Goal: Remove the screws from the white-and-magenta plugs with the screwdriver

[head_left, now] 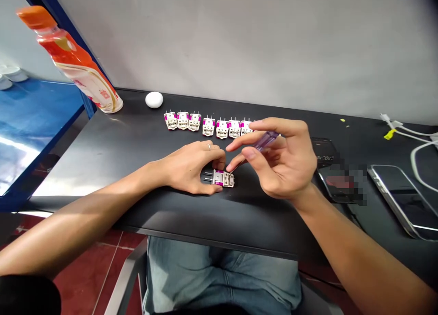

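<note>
My left hand (188,169) rests on the black table, thumb and fingers closed around the sides of a white-and-purple plug insert (224,178). The insert lies flat, its metal pins pointing left into my palm and its other end facing right. My right hand (290,164) is closed on a screwdriver (266,141) with a see-through purple handle, held at a slant. Its thin shaft runs down and left behind my fingers toward the insert's upper right edge; I cannot tell whether the tip sits in a screw.
Several similar plug inserts (208,126) stand in a row along the back, pins up. Behind them to the left are a white egg-shaped object (154,99) and an orange-capped bottle (82,68). Phones (404,201) and white cables (422,137) lie at right.
</note>
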`<state>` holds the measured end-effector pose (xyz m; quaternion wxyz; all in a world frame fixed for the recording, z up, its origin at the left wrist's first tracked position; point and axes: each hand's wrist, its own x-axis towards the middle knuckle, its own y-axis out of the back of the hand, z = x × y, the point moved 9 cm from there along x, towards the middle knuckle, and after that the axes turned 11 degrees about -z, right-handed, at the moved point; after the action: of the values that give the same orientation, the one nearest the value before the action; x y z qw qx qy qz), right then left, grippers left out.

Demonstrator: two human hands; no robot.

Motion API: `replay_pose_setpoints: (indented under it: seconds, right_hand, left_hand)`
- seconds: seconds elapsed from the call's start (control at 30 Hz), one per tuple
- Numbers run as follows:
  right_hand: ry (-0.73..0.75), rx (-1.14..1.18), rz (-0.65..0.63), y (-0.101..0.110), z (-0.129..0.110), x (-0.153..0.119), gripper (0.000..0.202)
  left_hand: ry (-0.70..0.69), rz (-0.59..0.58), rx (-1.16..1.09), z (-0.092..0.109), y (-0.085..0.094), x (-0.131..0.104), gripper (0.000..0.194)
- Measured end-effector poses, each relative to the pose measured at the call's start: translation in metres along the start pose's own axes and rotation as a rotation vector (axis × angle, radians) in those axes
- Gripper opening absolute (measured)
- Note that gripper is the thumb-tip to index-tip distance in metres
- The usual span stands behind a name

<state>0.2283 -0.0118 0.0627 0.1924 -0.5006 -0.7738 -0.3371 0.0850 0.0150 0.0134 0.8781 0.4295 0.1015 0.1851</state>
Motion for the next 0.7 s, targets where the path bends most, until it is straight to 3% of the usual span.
replay_pose_setpoints:
  seconds: [0.3, 0.7]
  right_hand:
    - [0.007, 0.004, -0.044, -0.006, 0.007, -0.003, 0.055]
    - [0.051, -0.039, -0.027, -0.006, -0.005, 0.0, 0.048]
  left_hand:
    - [-0.025, -0.009, -0.023, 0.004, 0.002, 0.002, 0.034]
    - [-0.079, 0.044, -0.032, 0.004, 0.003, 0.002, 0.043]
